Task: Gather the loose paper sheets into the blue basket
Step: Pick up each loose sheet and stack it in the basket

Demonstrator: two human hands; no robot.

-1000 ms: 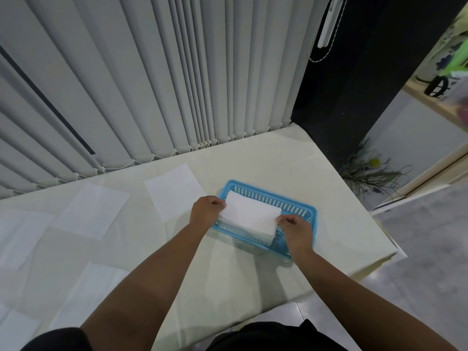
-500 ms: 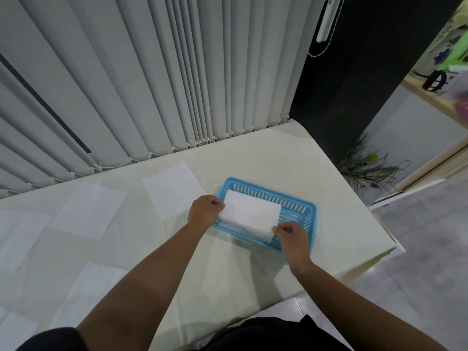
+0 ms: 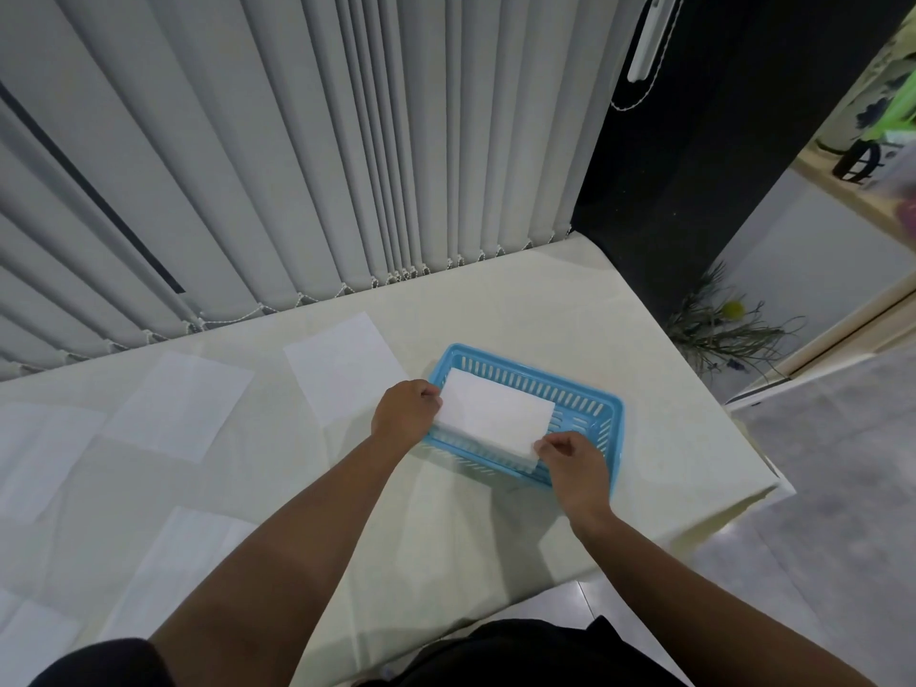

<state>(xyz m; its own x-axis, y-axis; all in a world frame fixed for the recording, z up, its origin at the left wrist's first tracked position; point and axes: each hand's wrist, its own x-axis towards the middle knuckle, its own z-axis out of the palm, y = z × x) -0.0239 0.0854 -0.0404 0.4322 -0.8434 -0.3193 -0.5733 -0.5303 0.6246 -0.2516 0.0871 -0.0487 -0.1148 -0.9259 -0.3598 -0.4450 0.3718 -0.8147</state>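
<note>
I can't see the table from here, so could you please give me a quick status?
Left hand and right hand both grip folded paper over blue basket. Loose sheets remain on table. Nothing obstructing.

White folded paper sheets [image 3: 490, 414] in blue basket [image 3: 607, 414]

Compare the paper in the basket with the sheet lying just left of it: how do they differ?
The paper in the basket looks folded or stacked, with a thick layered edge; the sheet on the table lies flat and single. The left hand and right hand grip the basket paper at opposite ends; the table sheet is untouched. The first sits inside the blue basket, the second outside. Both are plain white.
</note>
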